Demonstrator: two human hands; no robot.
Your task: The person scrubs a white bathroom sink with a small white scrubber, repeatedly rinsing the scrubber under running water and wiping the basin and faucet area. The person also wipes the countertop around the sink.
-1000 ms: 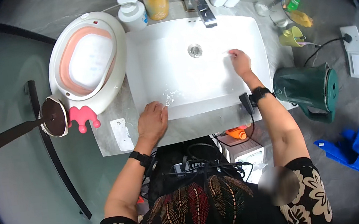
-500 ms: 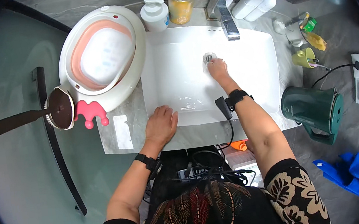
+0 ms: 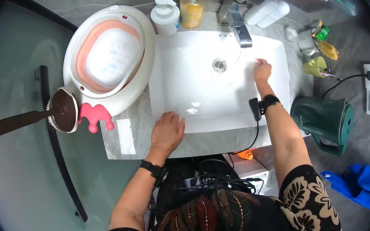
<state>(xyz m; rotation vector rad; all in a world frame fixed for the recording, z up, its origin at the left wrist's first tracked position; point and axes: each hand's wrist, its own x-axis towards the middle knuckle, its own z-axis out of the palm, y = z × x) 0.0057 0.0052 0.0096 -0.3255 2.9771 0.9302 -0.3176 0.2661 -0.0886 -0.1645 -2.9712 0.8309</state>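
My left hand (image 3: 167,133) lies palm down on the front left rim of the white sink (image 3: 190,85), fingers stretched out. Over the right half of the basin hovers my right hand (image 3: 262,73), its fingers curled together below the chrome faucet (image 3: 243,36). Whatever those fingers hold, if anything, is hidden. The round metal drain (image 3: 219,65) lies uncovered to the left of that hand. A little water glints on the basin floor near the front.
Left of the sink sit a pink-and-white folding basin (image 3: 110,55), a brown long-handled brush (image 3: 62,111) and a pink crown-shaped piece (image 3: 95,116). Pump bottles (image 3: 166,16) stand behind. A green kettle (image 3: 321,117) is at the right, with a yellow cup (image 3: 314,67) beyond it.
My right hand has left the drain and moved right across the basin, exposing the drain. My left hand keeps its place on the rim. The view has shifted slightly.
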